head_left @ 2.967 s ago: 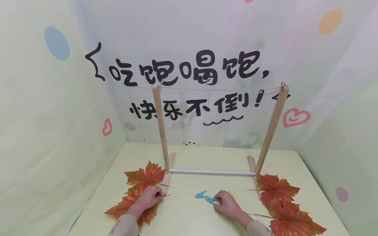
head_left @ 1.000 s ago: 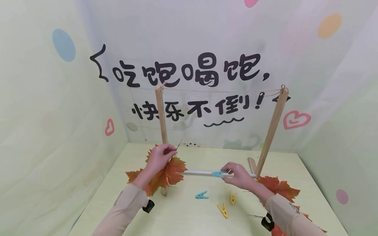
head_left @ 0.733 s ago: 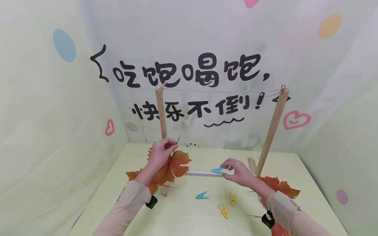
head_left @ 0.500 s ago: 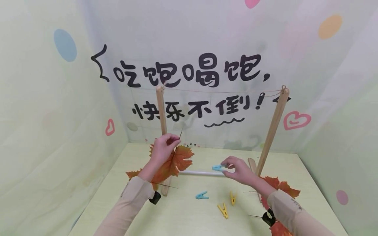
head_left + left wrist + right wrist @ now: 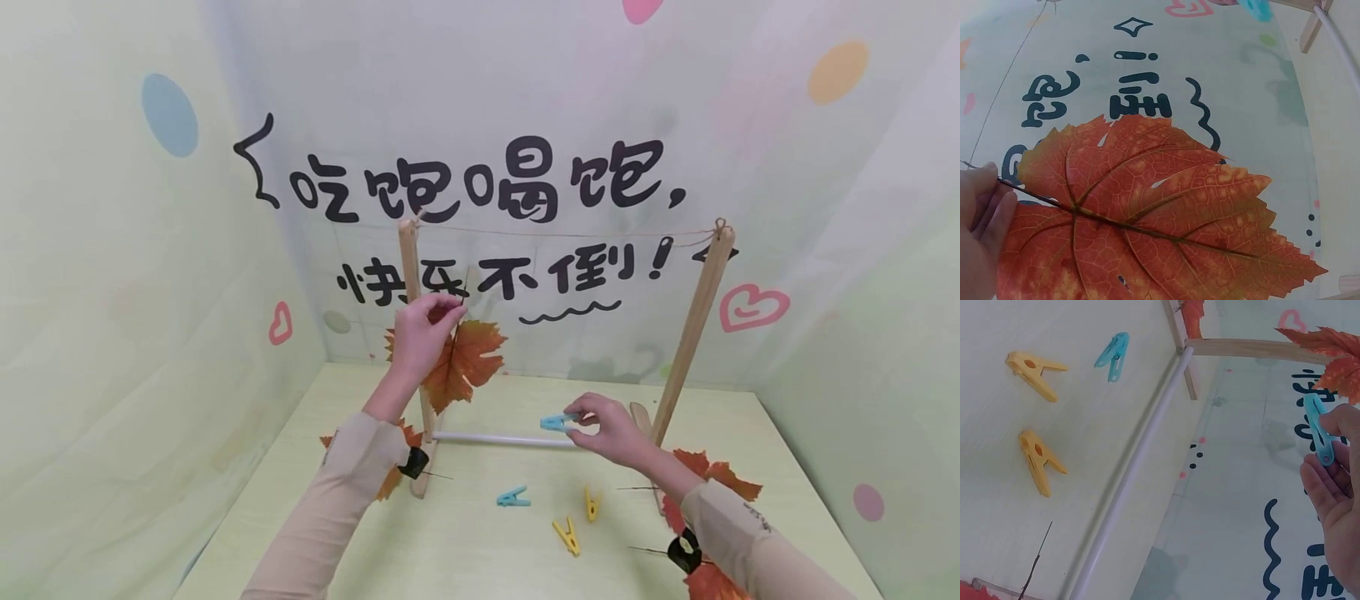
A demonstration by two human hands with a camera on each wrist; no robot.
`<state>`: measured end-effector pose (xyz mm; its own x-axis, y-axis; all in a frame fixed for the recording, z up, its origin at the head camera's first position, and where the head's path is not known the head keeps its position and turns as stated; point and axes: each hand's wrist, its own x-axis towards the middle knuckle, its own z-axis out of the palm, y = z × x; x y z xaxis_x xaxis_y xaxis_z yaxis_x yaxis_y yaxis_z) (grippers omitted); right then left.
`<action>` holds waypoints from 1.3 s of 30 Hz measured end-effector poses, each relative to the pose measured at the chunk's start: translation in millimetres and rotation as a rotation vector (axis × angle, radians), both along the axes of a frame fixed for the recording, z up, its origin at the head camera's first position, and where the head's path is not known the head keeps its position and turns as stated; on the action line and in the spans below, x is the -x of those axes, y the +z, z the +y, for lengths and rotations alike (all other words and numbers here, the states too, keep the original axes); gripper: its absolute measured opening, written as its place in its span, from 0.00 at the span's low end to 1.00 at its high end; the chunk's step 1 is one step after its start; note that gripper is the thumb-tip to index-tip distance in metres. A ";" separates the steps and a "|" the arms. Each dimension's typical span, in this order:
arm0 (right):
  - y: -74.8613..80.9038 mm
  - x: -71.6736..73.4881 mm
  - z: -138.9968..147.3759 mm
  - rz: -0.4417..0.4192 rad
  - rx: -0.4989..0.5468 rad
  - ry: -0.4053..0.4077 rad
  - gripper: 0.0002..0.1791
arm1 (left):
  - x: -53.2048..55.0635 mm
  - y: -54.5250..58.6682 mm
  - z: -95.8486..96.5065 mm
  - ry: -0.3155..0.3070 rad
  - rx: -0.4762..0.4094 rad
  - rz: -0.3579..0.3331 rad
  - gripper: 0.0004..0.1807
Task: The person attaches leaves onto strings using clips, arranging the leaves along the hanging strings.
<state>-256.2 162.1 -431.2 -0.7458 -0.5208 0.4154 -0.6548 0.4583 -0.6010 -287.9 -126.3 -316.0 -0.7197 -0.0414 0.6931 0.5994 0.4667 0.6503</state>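
My left hand (image 5: 427, 333) pinches the thin dark stem of an orange-red maple leaf (image 5: 468, 362) beside the left post, below the string. The leaf hangs blade down, and its veined face (image 5: 1147, 219) fills much of the left wrist view. In my right hand (image 5: 611, 429) a light blue clothespin (image 5: 557, 422) is pinched between thumb and fingers, above the white rod. The right wrist view shows that clothespin (image 5: 1319, 428) at the fingertips. Another blue clothespin (image 5: 513, 497) and two yellow clothespins (image 5: 592, 503) (image 5: 566, 536) lie on the table.
A wooden frame has a left post (image 5: 409, 262), a right post (image 5: 693, 333), a string (image 5: 555, 234) tied between their tops and a white rod (image 5: 495, 438) low down. Other maple leaves lie at the left (image 5: 390, 485) and right (image 5: 720, 475), partly under my arms.
My left hand has picked up a leaf by its stem and raised it toward the string. My right hand has lifted a blue clothespin off the table to above the rod.
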 end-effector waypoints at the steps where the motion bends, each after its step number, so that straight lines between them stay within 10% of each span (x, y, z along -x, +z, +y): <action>1: -0.1 0.0 0.0 0.001 0.004 0.000 0.11 | 1.1 2.9 1.2 0.001 -0.015 0.005 0.07; 21: 8.5 4.4 1.8 0.104 0.112 0.008 0.14 | 18.3 32.8 12.9 0.101 -0.173 0.019 0.08; 39: 89.2 5.8 -19.0 0.263 0.143 0.064 0.17 | 25.8 33.9 16.2 0.127 -0.218 -0.004 0.10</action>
